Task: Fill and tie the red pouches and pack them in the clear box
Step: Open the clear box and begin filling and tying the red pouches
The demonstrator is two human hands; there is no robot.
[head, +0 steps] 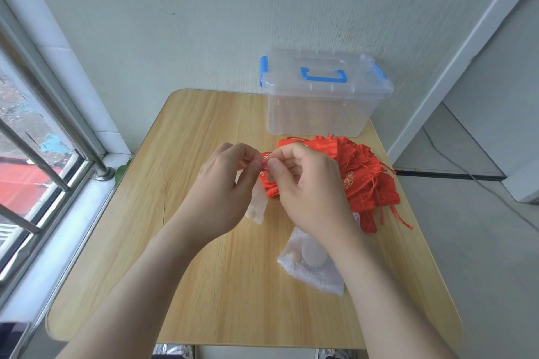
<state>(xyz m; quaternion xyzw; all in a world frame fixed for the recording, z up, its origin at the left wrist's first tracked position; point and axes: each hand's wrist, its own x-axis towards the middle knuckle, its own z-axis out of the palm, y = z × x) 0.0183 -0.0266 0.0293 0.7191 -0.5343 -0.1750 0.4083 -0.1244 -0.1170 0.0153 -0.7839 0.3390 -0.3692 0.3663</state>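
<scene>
Grip first: left hand (224, 186) pinched one side of the red pouch (269, 188) mouth between thumb and forefinger. Right hand (306, 183) pinched the other side, fingertips almost touching. Pouch sat dead centre between both grips, equally near each. Its long axis ran from the pinch back toward the person, mouth at the far end. Couldn't tell if it was lifted or resting on the tabletop (204, 285). A pale bag (256, 207) lay partly under the left hand. A white mesh bag (315, 280) with something rounded inside lay beside the right wrist, so the right hand looked nearer for filling. The clear box (315, 114) stood at the far edge, right of centre, lid on. The pile of red pouches (367, 181) lay just in front of it, beside the right hand.
</scene>
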